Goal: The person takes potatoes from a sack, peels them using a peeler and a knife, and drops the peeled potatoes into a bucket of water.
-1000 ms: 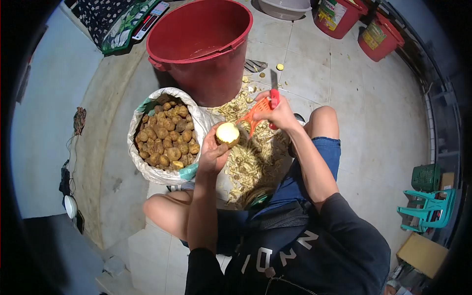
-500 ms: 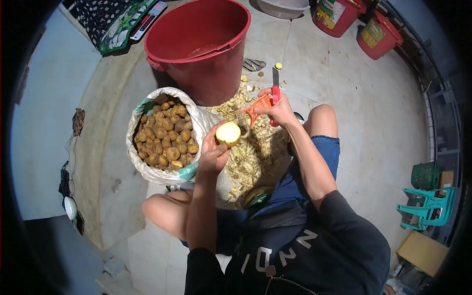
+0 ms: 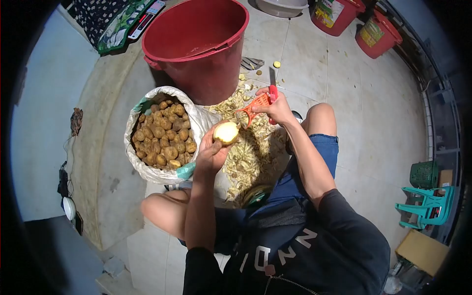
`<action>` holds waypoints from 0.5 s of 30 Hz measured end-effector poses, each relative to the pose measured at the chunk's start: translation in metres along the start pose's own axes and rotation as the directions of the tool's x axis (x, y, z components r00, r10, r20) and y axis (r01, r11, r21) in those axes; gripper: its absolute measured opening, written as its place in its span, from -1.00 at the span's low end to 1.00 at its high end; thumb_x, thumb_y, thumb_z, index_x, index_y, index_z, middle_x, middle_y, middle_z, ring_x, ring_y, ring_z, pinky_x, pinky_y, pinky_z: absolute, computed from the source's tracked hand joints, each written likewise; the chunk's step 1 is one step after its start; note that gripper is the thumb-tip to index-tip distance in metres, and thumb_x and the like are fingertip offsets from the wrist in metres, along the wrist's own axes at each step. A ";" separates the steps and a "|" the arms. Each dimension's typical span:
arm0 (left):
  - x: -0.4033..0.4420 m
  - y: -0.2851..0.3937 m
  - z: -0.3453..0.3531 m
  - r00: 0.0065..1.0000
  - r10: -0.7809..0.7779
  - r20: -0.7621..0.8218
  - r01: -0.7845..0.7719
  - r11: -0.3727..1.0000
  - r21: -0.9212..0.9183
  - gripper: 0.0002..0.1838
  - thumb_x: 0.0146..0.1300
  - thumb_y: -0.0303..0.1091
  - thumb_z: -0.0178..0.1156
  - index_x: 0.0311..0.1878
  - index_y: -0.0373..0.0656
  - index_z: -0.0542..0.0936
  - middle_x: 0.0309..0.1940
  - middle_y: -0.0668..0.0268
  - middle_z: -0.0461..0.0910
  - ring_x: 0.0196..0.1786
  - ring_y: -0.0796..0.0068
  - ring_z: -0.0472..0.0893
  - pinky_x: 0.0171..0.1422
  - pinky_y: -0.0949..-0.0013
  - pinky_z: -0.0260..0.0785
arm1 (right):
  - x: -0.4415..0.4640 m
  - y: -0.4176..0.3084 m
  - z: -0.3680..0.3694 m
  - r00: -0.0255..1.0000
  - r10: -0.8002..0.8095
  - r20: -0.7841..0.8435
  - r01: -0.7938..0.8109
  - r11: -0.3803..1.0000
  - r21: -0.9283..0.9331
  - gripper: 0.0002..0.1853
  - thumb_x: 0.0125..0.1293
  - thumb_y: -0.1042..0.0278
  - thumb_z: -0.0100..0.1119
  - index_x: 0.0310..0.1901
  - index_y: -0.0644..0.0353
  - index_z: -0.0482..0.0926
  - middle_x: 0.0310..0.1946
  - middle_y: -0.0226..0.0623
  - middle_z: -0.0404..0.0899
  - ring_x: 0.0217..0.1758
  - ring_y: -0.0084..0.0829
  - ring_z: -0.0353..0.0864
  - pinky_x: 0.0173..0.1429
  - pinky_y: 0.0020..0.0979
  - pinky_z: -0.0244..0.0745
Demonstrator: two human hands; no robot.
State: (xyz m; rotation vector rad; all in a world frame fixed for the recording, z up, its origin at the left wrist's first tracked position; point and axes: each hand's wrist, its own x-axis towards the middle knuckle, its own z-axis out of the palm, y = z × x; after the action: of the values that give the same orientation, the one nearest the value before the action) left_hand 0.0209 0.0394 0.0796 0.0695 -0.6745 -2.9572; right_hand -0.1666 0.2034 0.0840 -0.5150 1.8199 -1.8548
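My left hand (image 3: 210,155) is closed around a partly peeled potato (image 3: 226,133), its pale yellow flesh facing up and some brown skin left along its lower edge. My right hand (image 3: 282,109) grips an orange peeler (image 3: 257,103) together with a red-handled knife (image 3: 273,90), whose blade points away from me. The peeler's head is just up and to the right of the potato, close to it; whether they touch I cannot tell. Below both hands, a heap of peelings (image 3: 248,167) covers the floor between my legs.
An open white sack (image 3: 206,119) of unpeeled potatoes (image 3: 164,135) stands at my left. Beyond it is a big red tub (image 3: 201,78). Further off are a pale basin (image 3: 282,7), red buckets (image 3: 377,37) and a digital scale (image 3: 146,19). A teal stool (image 3: 427,206) is at far right.
The potato has tilted slightly in my left hand, so its pale face sits at a different angle. My right hand has shifted a little, still with peeler and knife.
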 end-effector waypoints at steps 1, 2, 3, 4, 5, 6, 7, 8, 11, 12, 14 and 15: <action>0.001 0.000 -0.002 1.000 0.000 -0.023 0.001 0.999 0.037 -0.25 0.06 -0.57 0.37 0.30 -0.47 0.23 0.14 0.06 0.47 0.22 0.28 0.49 0.36 0.23 0.34 | -0.002 -0.003 0.001 1.000 -0.007 0.016 0.007 1.000 0.013 -0.49 -0.12 0.48 0.62 -0.11 0.27 0.54 -0.38 -0.45 0.61 -0.28 -0.63 0.58 -0.17 -0.54 0.47; 0.003 -0.002 -0.008 1.000 0.000 -0.022 0.000 0.999 0.036 -0.25 0.06 -0.57 0.37 0.30 -0.47 0.23 0.14 0.06 0.47 0.22 0.28 0.49 0.36 0.23 0.34 | -0.007 -0.004 0.005 1.000 -0.007 0.016 0.007 1.000 0.011 -0.49 -0.12 0.48 0.62 -0.11 0.27 0.54 -0.38 -0.45 0.61 -0.28 -0.63 0.58 -0.17 -0.54 0.47; 0.004 -0.005 -0.011 0.998 0.061 -0.027 -0.054 0.973 0.223 -0.23 0.07 -0.50 0.40 0.31 -0.48 0.23 0.15 0.05 0.46 0.23 0.25 0.48 0.37 0.22 0.33 | -0.015 -0.016 0.014 0.992 -0.082 0.091 0.087 0.995 -0.050 -0.49 -0.11 0.49 0.60 -0.11 0.28 0.53 -0.36 -0.40 0.64 -0.28 -0.59 0.61 -0.18 -0.52 0.51; 0.005 -0.007 -0.014 0.992 0.121 -0.021 -0.103 0.910 0.403 -0.21 0.08 -0.42 0.42 0.31 -0.49 0.23 0.17 0.03 0.45 0.25 0.21 0.47 0.38 0.21 0.32 | -0.020 -0.021 0.019 0.974 -0.151 0.170 0.170 0.980 -0.104 -0.50 -0.09 0.50 0.59 -0.10 0.29 0.52 -0.35 -0.35 0.67 -0.28 -0.56 0.64 -0.18 -0.50 0.54; 0.004 -0.010 -0.016 0.989 0.150 0.011 -0.141 0.898 0.416 -0.24 0.10 -0.44 0.39 0.30 -0.51 0.24 0.15 0.02 0.47 0.24 0.21 0.48 0.39 0.22 0.31 | -0.013 -0.010 0.013 0.979 -0.148 0.140 0.166 0.978 -0.129 -0.50 -0.09 0.49 0.59 -0.09 0.28 0.52 -0.35 -0.38 0.66 -0.28 -0.57 0.63 -0.17 -0.50 0.54; 0.001 -0.009 -0.012 0.989 0.148 0.007 -0.137 0.899 0.416 -0.24 0.10 -0.44 0.39 0.30 -0.51 0.24 0.15 0.02 0.47 0.24 0.21 0.48 0.39 0.22 0.31 | -0.008 0.000 0.007 0.980 -0.144 0.139 0.162 0.979 -0.127 -0.50 -0.09 0.49 0.59 -0.09 0.28 0.52 -0.35 -0.38 0.66 -0.28 -0.57 0.63 -0.17 -0.50 0.54; -0.001 -0.006 -0.006 0.996 0.089 0.014 -0.090 0.972 0.218 -0.28 0.11 -0.51 0.35 0.30 -0.51 0.24 0.14 0.03 0.48 0.22 0.23 0.50 0.38 0.23 0.31 | -0.003 0.004 0.000 0.995 -0.074 0.063 0.079 0.994 -0.080 -0.49 -0.11 0.47 0.61 -0.10 0.26 0.54 -0.38 -0.44 0.63 -0.28 -0.60 0.59 -0.16 -0.52 0.50; 0.000 -0.003 -0.003 0.999 0.034 0.037 -0.035 0.999 0.012 -0.30 0.11 -0.58 0.32 0.30 -0.52 0.24 0.12 0.03 0.49 0.21 0.25 0.51 0.37 0.24 0.32 | 0.003 0.009 -0.006 1.000 -0.002 -0.010 0.001 1.000 -0.027 -0.49 -0.13 0.45 0.63 -0.11 0.25 0.56 -0.40 -0.51 0.60 -0.28 -0.64 0.55 -0.16 -0.54 0.46; 0.005 -0.007 -0.018 0.995 0.104 -0.011 -0.099 0.973 0.207 -0.32 0.16 -0.48 0.31 0.29 -0.53 0.24 0.15 0.01 0.47 0.25 0.21 0.47 0.42 0.20 0.24 | -0.016 -0.018 0.014 0.992 -0.106 0.071 0.111 0.990 -0.081 -0.50 -0.10 0.47 0.61 -0.11 0.26 0.54 -0.39 -0.48 0.60 -0.29 -0.62 0.57 -0.17 -0.52 0.50; 0.006 -0.007 -0.015 0.989 0.147 -0.007 -0.132 0.908 0.397 -0.31 0.18 -0.40 0.32 0.29 -0.53 0.24 0.18 0.00 0.45 0.28 0.18 0.44 0.45 0.17 0.20 | -0.020 -0.021 0.019 0.964 -0.222 0.148 0.241 0.963 -0.124 -0.51 -0.07 0.48 0.59 -0.11 0.26 0.52 -0.37 -0.43 0.62 -0.30 -0.60 0.61 -0.17 -0.49 0.54; 0.001 -0.008 -0.009 0.992 0.120 0.031 -0.122 0.906 0.404 -0.30 0.18 -0.40 0.32 0.29 -0.52 0.24 0.17 0.01 0.45 0.27 0.19 0.45 0.45 0.18 0.20 | -0.013 -0.010 0.012 0.972 -0.199 0.129 0.217 0.964 -0.151 -0.51 -0.06 0.50 0.57 -0.09 0.27 0.51 -0.35 -0.41 0.62 -0.30 -0.59 0.61 -0.18 -0.49 0.54; 0.000 -0.007 -0.005 0.996 0.091 0.012 -0.092 0.972 0.216 -0.32 0.16 -0.47 0.31 0.29 -0.52 0.24 0.16 0.02 0.46 0.25 0.22 0.47 0.42 0.20 0.24 | -0.006 -0.006 0.005 0.990 -0.132 0.048 0.136 0.986 -0.097 -0.50 -0.07 0.49 0.59 -0.09 0.27 0.52 -0.35 -0.44 0.61 -0.28 -0.62 0.58 -0.17 -0.51 0.50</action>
State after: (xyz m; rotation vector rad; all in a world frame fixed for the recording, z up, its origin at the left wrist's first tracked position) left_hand 0.0210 0.0437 0.0719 0.0509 -0.9702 -2.7859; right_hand -0.1589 0.2027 0.0910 -0.7233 1.8998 -1.8312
